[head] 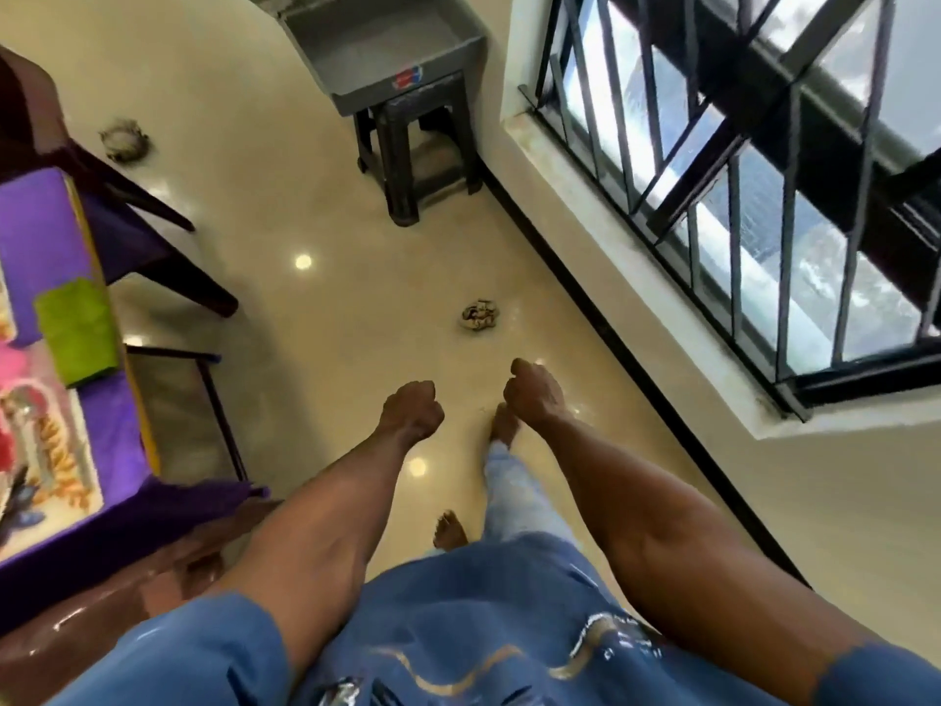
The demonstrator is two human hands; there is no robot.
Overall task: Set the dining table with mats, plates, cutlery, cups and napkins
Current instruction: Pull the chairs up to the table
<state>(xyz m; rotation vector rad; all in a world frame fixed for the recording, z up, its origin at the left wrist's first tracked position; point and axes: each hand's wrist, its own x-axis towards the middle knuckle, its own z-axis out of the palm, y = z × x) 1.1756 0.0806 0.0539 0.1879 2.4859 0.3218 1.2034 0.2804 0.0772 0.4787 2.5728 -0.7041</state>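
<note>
From the head view, a glossy cream floor (326, 206) is seen, with both arms held out in front. The left hand (413, 409) and the right hand (534, 394) are both clenched into fists, and nothing is gripped in either. A bare foot (505, 425) is partly hidden under the right hand, and another foot (449, 529) shows nearer the body.

At 12 o'clock a grey tub (377, 48) is set on a dark stool (417, 145); nothing can be made out inside the tub. Between the hands and the stool a small crumpled scrap (479, 314) lies on the floor, directly ahead. A second blurred scrap (123, 139) lies at 10 o'clock, just beside a dark chair (76, 160).

At 9 o'clock the table (40, 231) edge is seen, covered in purple cloth. On it lie a green napkin (79, 331) and a patterned mat (35, 450) (its print too blurred to read). A second chair (183, 400) is tucked under this edge.

From 1 to 3 o'clock a barred window (738, 196) runs along the wall.
</note>
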